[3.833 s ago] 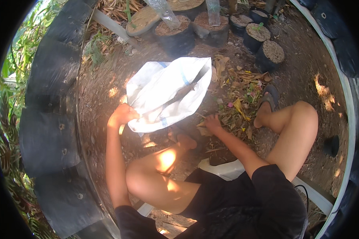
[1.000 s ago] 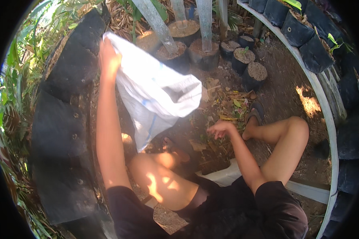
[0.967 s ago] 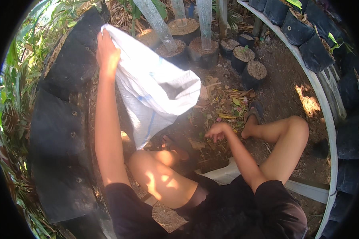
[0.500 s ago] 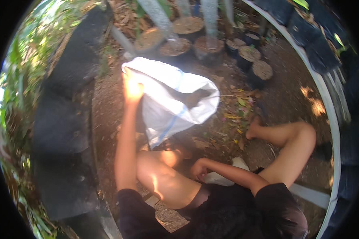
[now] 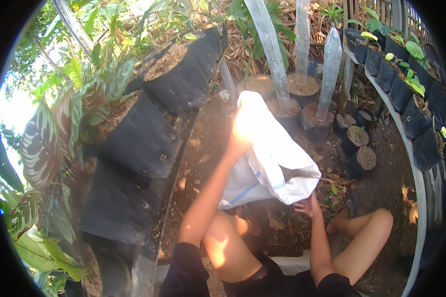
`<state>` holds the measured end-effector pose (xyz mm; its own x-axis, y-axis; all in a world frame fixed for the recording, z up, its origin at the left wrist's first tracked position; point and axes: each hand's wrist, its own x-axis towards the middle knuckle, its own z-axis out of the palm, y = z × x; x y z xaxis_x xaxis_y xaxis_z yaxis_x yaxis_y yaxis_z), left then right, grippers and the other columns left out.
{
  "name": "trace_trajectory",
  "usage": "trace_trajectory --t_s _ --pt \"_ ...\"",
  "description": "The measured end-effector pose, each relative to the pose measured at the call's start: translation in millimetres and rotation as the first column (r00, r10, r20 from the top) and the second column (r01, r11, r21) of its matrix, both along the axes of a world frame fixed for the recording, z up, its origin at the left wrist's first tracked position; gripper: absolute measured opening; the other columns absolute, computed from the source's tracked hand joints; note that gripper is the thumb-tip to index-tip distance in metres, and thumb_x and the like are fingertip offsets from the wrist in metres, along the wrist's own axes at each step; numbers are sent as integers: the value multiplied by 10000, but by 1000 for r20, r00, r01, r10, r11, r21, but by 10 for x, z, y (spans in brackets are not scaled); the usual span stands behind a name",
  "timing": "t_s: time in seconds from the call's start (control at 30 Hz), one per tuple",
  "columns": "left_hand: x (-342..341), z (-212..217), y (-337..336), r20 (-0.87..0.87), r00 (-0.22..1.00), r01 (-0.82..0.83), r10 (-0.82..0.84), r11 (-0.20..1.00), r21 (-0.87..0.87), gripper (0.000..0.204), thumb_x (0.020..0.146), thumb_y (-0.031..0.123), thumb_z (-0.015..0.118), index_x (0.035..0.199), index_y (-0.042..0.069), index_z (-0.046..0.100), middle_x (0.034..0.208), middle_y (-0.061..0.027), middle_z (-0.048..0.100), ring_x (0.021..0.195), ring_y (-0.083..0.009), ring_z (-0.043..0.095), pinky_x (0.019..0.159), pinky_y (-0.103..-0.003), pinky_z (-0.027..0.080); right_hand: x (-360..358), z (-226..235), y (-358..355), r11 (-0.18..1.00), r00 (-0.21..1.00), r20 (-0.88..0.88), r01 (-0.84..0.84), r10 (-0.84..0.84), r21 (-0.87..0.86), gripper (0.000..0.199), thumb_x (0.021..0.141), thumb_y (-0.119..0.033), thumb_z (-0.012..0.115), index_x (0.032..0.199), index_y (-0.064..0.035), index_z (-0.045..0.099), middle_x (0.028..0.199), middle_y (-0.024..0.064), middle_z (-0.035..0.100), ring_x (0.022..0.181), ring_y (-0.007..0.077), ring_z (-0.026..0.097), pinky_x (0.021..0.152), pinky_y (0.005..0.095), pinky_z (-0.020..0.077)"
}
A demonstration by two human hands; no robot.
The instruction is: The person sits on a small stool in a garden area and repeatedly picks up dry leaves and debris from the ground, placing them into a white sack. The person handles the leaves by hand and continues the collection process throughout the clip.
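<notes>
Right hand [image 5: 308,206] shifted to limp, creased sack [image 5: 272,156].

In the middle, a sack [image 5: 280,161], with the left hand [image 5: 240,136] at its far corner and the right hand [image 5: 308,205] beside its near right edge. To the left, pots [image 5: 139,138], with leaves [image 5: 44,148] beyond. Behind the sack, more pots [image 5: 317,132], with posts [image 5: 270,54] in three. At far right, planters [image 5: 426,148] beyond a rail [image 5: 420,198].
</notes>
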<state>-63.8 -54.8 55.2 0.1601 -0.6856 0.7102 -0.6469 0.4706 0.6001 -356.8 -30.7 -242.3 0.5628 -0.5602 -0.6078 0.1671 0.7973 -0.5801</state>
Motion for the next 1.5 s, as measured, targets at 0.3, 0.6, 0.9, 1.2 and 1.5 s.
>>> trace_trajectory --t_s 0.3,0.6,0.9,1.2,1.5 --pt "-310 327 40 240 963 125 -123 992 8 473 714 -10 444 1172 -110 380 1114 -302 479 1050 -407 473 927 -385 371 1629 129 -124 961 985 2 -167 172 -221 727 820 -561 414 1375 -220 91 1418 74 154 1220 343 315 868 579 359" --pt "-187 400 276 489 860 -168 148 986 -2 538 647 -19 457 1179 -77 403 1180 -293 436 911 -416 539 755 -432 473 2799 1502 -1008 767 879 338 -48 336 -640 720 804 -556 444 1350 -137 233 1334 109 338 1174 286 384 870 493 391" --pt "449 -452 316 312 938 -313 148 746 588 550 617 7 489 1161 -28 415 1039 -203 517 968 -306 512 806 -352 435 1678 414 -966 611 656 -666 -702 354 -366 586 691 -425 664 1112 -48 510 937 118 603 754 180 584 612 351 507" --pt "606 -551 216 425 884 -386 197 819 424 835 612 56 519 1359 72 146 1197 -305 401 872 -418 545 742 -417 469 82 -448 -757 707 219 -936 -705 276 44 680 636 -310 716 1174 0 439 1069 182 559 956 295 561 800 389 456" --pt "693 -640 189 432 856 -485 283 727 486 873 545 -73 405 1361 2 104 1336 -288 245 1246 -396 257 1031 -368 235 540 -454 -1073 617 269 -934 -701 -236 -358 672 665 -274 710 1229 -99 390 1266 203 371 1169 336 375 917 419 368"
